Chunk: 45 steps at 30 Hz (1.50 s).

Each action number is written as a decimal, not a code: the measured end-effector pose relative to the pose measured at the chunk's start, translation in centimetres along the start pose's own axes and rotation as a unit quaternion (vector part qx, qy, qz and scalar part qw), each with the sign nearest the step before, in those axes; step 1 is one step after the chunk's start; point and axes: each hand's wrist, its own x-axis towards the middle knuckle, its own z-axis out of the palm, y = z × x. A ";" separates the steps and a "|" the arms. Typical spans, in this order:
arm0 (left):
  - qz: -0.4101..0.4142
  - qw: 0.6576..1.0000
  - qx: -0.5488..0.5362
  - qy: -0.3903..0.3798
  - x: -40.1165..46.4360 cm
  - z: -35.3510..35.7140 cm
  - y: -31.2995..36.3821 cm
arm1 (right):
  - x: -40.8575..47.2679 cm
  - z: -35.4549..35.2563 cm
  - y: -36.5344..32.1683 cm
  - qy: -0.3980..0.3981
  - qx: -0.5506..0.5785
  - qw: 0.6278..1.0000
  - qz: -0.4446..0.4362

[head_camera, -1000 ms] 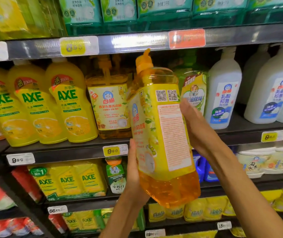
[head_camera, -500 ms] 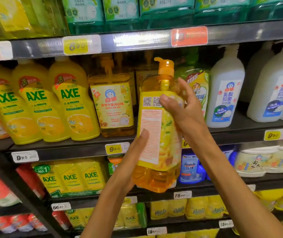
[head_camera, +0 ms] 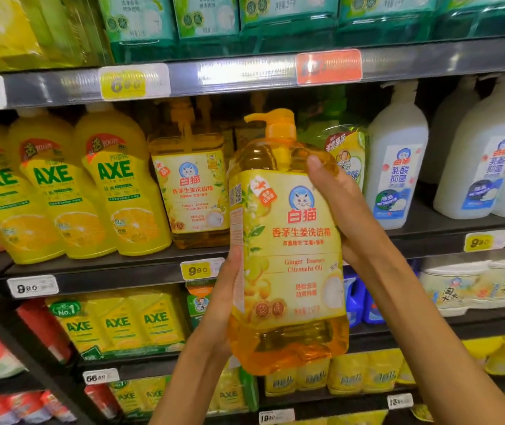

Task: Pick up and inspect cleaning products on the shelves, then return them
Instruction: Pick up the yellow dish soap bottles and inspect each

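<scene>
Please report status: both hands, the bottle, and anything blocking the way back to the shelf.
Left hand and right hand both grip the orange pump bottle. Bottle upright, front label facing the camera, off the shelf. Gap beside twin bottle looks free.

Dark metal shelf rail [head_camera: 245, 265] runs across mid-frame, carrying a yellow price tag reading 9.90 [head_camera: 202, 269] and a white price tag [head_camera: 32, 286] further left. Upper shelf edge [head_camera: 70, 87] bears a blurred yellow tag [head_camera: 134, 81] and an orange-red promotional label [head_camera: 328, 66]. Another yellow 9.90 tag [head_camera: 484, 241] sits on the rail at right. Lower rails show white price tags, one reading 66 [head_camera: 100, 377] and one reading 19.90 [head_camera: 275, 417].
</scene>
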 end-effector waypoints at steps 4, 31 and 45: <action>0.002 1.000 0.027 0.009 0.1 0.0 0.0 | -0.1 0.0 -0.3 -0.009 0.035 0.999 -0.021; 0.115 0.947 0.249 0.168 6.6 0.7 2.8 | 4.5 -0.2 -0.1 0.057 -0.161 0.980 -0.103; 0.228 0.886 0.323 0.243 10.7 -1.4 3.4 | 8.1 -0.7 0.1 0.016 -0.211 0.960 -0.184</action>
